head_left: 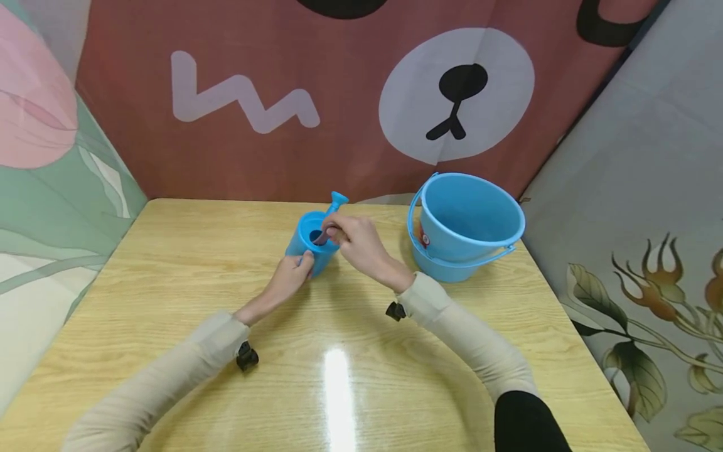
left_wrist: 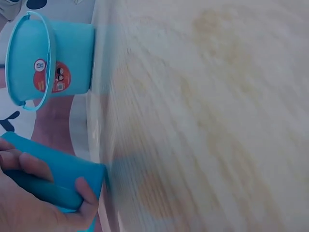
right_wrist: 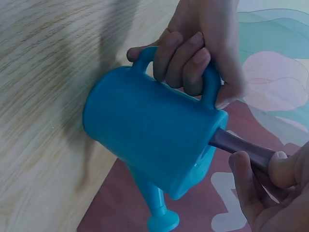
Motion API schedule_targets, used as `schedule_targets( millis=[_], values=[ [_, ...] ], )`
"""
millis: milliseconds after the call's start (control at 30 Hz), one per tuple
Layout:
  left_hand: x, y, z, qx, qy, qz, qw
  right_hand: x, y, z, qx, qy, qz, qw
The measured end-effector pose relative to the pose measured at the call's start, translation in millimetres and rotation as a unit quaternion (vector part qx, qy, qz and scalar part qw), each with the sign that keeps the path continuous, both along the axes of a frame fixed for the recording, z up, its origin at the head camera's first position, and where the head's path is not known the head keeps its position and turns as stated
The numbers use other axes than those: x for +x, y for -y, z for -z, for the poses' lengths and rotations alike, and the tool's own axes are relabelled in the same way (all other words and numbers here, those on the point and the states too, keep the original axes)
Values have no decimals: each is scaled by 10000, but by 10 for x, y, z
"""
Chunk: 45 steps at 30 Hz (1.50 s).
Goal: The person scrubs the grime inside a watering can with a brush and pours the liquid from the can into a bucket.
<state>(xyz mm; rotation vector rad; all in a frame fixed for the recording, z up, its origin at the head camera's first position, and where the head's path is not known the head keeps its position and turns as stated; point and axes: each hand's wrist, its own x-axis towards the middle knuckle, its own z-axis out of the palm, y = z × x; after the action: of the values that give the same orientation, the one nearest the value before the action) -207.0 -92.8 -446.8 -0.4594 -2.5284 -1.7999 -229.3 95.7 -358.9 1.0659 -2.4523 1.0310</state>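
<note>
A blue toy watering can (head_left: 324, 259) is near the back of the table, its sprinkler spout (right_wrist: 157, 203) pointing away from the person. My left hand (head_left: 290, 276) grips its handle, with several fingers curled through the loop in the right wrist view. My right hand (head_left: 361, 246) pinches a smooth, dark purplish-brown stick-like thing (right_wrist: 246, 149) between thumb and fingers. One end of that thing goes into the can's top opening, so its tip is hidden and I cannot tell its kind.
To the right stands a light blue bucket (head_left: 469, 248) with its handle hanging down and a red sticker (left_wrist: 52, 76) on its side. The wooden table (head_left: 186, 263) ends at a back wall cloth (head_left: 254, 166) printed with a bear. Floral cloth (head_left: 638, 263) borders the right side.
</note>
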Motion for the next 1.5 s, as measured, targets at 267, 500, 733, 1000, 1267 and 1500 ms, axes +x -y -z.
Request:
schedule_targets(
  millis=[267,500,733,1000,1267,1500],
  values=[
    [51,-52,-101,-79,-81,-17,9999,18,-50,-55,132,71,275,9995],
    [-51,-50,18,-140,-129,-37,9998,-39,-74,51,162,-81,214,9996],
    [-80,-45,8,-277,-121,-40,9995,-19,-107,-14,54,-186,269,9995],
    [-71,-36,15,-219,-250,130,9994,-50,-71,107,139,-36,239,9996],
    [-71,-30,29,-222,-273,102,9993,-25,-60,80,-73,-319,238,9992],
    [-79,-26,23,-288,-204,141,9993,-28,-47,140,64,-165,241,9996]
  ],
)
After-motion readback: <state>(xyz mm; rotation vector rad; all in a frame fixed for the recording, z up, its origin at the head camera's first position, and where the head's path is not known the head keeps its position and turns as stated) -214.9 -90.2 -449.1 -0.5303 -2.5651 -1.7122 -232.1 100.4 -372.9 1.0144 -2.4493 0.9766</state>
